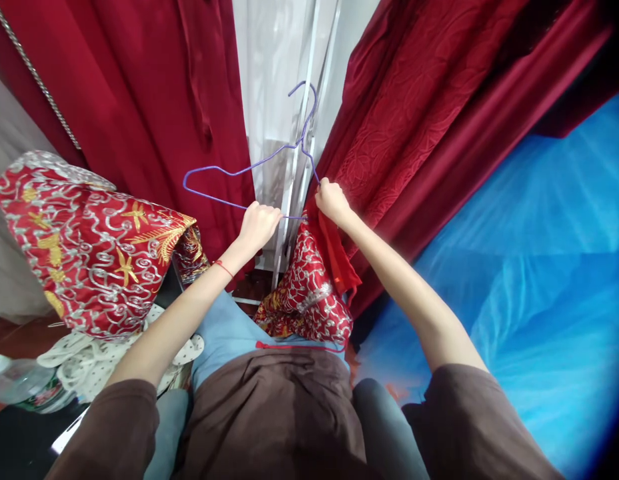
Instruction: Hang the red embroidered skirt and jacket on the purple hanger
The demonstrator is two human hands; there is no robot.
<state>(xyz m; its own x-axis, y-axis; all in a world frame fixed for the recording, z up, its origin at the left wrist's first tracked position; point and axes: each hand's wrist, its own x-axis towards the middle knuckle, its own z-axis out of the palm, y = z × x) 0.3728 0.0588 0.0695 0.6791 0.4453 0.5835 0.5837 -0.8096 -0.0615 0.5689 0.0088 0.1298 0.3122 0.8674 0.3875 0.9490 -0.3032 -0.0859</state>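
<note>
A purple wire clothes hanger (217, 168) is held up in front of me, its hook pointing up and away. My left hand (259, 225), with a thin red string on its wrist, is closed around the hanger's bottom bar. Closed at the hanger's right end, my right hand (332, 200) also grips the top of a red garment (317, 287) with silver and gold embroidery. The garment hangs below that hand down to my lap, with a plain red band (339, 257) along its edge. My fingers hide how the cloth meets the wire.
Another red cloth with silver and gold embroidery (99, 253) is draped at the left. Dark red garments (139, 87) hang on both sides of a white metal frame (289, 173). Blue tulle (549, 280) spreads at the right. A clear plastic bottle (19, 380) lies by white dotted cloth (97, 357).
</note>
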